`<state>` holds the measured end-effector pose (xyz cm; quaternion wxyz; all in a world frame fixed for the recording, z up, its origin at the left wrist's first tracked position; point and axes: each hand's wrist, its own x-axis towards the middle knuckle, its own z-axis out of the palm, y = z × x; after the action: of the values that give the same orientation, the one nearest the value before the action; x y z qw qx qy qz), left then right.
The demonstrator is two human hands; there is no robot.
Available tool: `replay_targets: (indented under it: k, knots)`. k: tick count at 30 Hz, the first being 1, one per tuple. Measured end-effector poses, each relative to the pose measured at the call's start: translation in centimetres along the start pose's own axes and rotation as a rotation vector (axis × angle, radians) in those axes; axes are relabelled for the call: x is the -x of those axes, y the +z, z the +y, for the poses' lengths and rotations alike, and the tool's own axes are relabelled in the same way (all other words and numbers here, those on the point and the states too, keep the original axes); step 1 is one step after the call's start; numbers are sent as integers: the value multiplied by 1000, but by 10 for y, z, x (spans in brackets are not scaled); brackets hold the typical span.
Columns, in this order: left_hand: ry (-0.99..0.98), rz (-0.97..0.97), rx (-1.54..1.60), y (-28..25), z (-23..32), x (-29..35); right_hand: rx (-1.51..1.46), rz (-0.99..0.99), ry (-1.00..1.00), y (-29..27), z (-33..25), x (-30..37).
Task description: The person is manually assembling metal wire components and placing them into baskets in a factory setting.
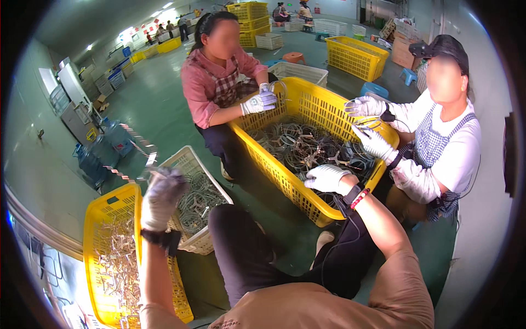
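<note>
My left hand [163,200], gloved and smeared by motion, is raised between a yellow crate [136,205] and a white crate [222,193]. It grips a thin metal bracket [150,159], blurred, with arms reaching up and to the left. In the yellow crate lie many shiny metal brackets [118,263]; the white crate holds wire rings [197,203]. My right hand [327,178], also gloved, is over the near side of a large yellow basket [274,183], its fingers stretched toward the left. Tangled wire rings and metal brackets [309,148] fill that basket.
Across the large basket, a person in a pink shirt [200,88] holds a wire ring [280,90]. Another person in a white top [455,142] works at its right end with gloved hands. More crates [356,57], stools [408,75] and water bottles [118,137] stand beyond.
</note>
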<state>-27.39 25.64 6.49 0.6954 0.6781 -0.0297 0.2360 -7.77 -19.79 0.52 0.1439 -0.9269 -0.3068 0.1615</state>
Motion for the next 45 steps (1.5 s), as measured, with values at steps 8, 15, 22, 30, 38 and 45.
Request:
replay_targets:
  k: [8,15,22,30,38,45]
  knots:
    - [-385,-387,698,166,-60,-85,-107,-12,35,-17,7,63]
    - [-366,-582,558,237,-119,-109,-95,123,-74,-38,51,107]
    - [-430,-529,309,269,-131,-121,-152,208,120,-40,111,70]
    - [-135,-516,-172,244,-123,-116,180,66,484,-3,157,-52]
    - [-440,-385,25,237,-130,-115,199,-231,445,18,148,-118]
    - [-422,-265,61,249,-142,-120,-1193,97,-306,-43,2,-80]
